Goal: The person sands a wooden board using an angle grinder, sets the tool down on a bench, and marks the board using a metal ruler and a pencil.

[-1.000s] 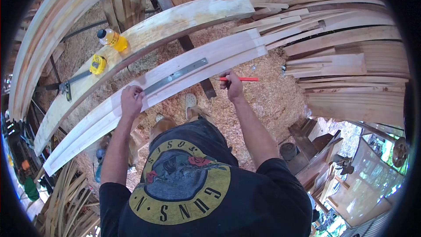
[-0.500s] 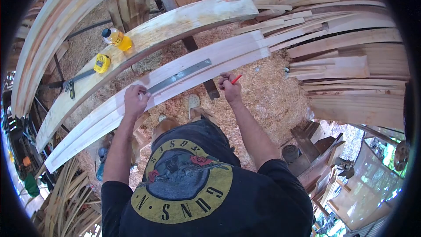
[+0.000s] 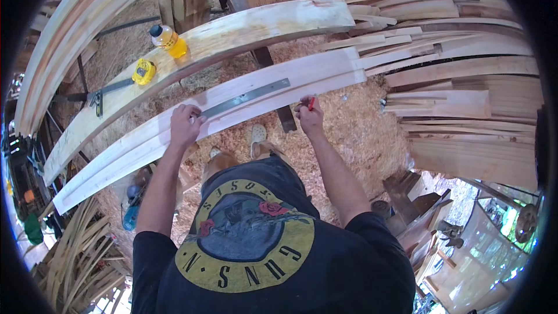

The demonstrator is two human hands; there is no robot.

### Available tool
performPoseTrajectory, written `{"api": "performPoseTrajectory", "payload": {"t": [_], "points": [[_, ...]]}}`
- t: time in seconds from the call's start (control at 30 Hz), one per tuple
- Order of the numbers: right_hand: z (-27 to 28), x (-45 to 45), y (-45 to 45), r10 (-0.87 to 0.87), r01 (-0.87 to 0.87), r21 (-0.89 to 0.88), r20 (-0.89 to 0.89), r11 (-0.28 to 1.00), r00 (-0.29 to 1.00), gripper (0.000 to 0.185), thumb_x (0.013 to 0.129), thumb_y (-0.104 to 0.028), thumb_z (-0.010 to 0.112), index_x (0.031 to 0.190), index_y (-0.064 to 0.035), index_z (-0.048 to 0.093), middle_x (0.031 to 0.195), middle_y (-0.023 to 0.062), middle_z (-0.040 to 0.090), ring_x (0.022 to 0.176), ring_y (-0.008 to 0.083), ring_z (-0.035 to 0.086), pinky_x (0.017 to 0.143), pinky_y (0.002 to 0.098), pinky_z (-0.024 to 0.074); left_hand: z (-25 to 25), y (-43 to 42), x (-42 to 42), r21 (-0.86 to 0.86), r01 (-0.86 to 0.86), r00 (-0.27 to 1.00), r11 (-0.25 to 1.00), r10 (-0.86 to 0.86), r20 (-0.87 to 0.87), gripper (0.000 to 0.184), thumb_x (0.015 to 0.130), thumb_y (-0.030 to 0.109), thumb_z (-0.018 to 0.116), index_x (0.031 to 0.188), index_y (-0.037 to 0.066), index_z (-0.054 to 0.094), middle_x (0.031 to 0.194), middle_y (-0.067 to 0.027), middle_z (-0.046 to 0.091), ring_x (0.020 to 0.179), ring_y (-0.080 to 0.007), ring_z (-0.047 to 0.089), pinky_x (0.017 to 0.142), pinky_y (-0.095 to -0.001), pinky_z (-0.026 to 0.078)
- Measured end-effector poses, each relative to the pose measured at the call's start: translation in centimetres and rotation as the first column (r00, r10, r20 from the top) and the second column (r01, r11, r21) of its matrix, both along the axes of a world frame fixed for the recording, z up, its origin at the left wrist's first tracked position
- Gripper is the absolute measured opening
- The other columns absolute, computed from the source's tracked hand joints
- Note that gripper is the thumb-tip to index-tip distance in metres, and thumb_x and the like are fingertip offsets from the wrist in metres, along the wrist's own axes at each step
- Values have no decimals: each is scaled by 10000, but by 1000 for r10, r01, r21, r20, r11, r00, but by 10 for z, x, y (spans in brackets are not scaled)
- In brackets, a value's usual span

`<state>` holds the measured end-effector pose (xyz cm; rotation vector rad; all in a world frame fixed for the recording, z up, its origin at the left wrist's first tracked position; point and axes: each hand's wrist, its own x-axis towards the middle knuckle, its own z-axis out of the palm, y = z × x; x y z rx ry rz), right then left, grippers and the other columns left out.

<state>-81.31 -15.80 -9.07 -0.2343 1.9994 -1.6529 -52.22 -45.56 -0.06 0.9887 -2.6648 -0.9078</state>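
My left hand [image 3: 186, 125] rests on the pale plank [image 3: 125, 161], its fingers closed at the near end of a metal straightedge [image 3: 247, 96]; what the fingertips pinch is too small to make out. The straightedge lies flat along the plank. My right hand [image 3: 310, 116] is closed around a red pencil [image 3: 311, 103], just off the plank's near edge and to the right of the straightedge. Beyond the plank, a thicker board [image 3: 215, 45] carries a bottle of yellow drink [image 3: 169, 41], a yellow tape measure [image 3: 143, 72] and a black square [image 3: 107, 93].
Stacked boards [image 3: 471, 151] fill the right side, with more long planks [image 3: 75, 29] at the upper left. Thin offcuts [image 3: 78, 256] are heaped at the lower left near a teal power tool [image 3: 130, 217]. Wood shavings [image 3: 360, 134] cover the ground.
The red pencil has turned in my right hand from pointing sideways to nearly upright. My left hand remains at the straightedge's end. The whole view has shifted slightly.
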Motion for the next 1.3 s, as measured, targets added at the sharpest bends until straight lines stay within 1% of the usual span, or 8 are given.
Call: {"api": "performPoseTrajectory", "payload": {"t": [0.2, 0.5, 0.6, 0.7, 0.8, 0.93, 1.03, 1.3], "points": [[-2, -15, -4, 14, -14, 28, 7, 1000, 1000, 138, 909, 12, 508, 1002, -34, 598, 854, 112, 680, 687, 162, 669, 591, 312, 573, -3, 2, -2, 13, -20, 999, 1000, 20, -28, 235, 785, 152, 841, 970, 73, 720, 942, -100, 675, 961, -310, 638, 877, -446, 494], [-1, -18, -3, 19, -19, 9, 62, 1000, 998, 121, 901, 4, 513, 981, -45, 589, 844, 88, 655, 729, 173, 699, 583, 315, 585, -4, 2, -2, 13, -18, 1000, 1000, 19, -25, 225, 798, 165, 836, 964, 72, 717, 935, -95, 667, 955, -313, 629, 867, -445, 487], [3, -16, -6, -13, 14, -32, 25, 999, 1000, 132, 862, -9, 501, 951, -34, 595, 780, 100, 662, 627, 153, 669, 556, 293, 570, -4, 2, -2, 19, -25, 999, 1000, 25, -19, 220, 802, 166, 834, 961, 71, 716, 935, -97, 666, 956, -314, 628, 870, -444, 488], [11, -22, -3, -44, 66, -82, 245, 994, 968, 272, 846, -3, 483, 1081, -12, 618, 766, 122, 683, 583, 149, 642, 524, 280, 545, -4, 1, -3, 15, -22, 1000, 1000, 22, -11, 218, 804, 161, 834, 961, 69, 714, 934, -100, 665, 954, -315, 628, 871, -446, 491], [46, -43, 6, -122, 150, -186, 151, 971, 981, 550, 813, 7, 475, 1355, 23, 571, 738, 140, 695, 529, 145, 603, 491, 269, 519, -3, 2, -1, 37, -29, 999, 999, 30, -27, 219, 803, 154, 837, 961, 66, 714, 936, -105, 665, 948, -318, 630, 865, -450, 495], [61, -70, 9, -85, 144, -220, 259, 965, 962, 876, 777, 15, 499, 1640, -40, 363, 713, 134, 691, 486, 132, 563, 453, 268, 504, -2, 1, -2, 30, -19, 999, 999, 20, -36, 225, 797, 147, 840, 961, 60, 714, 942, -111, 668, 932, -320, 633, 853, -450, 499], [62, -76, 11, -32, 58, -88, 274, 994, 961, 836, 808, 25, 481, 1635, -62, 390, 729, 129, 694, 457, 119, 514, 442, 283, 490, -2, 1, -3, 27, -13, 999, 1000, 14, -50, 227, 794, 144, 840, 962, 58, 714, 944, -113, 669, 930, -319, 634, 849, -447, 500], [79, -55, -8, 43, -30, -47, 297, 998, 954, 783, 801, 14, 523, 1571, -130, 538, 718, 98, 702, 485, 113, 560, 424, 267, 476, -4, 1, 0, 19, -26, 999, 999, 27, -40, 224, 794, 153, 837, 960, 64, 714, 944, -111, 670, 930, -322, 634, 852, -451, 497]]}}
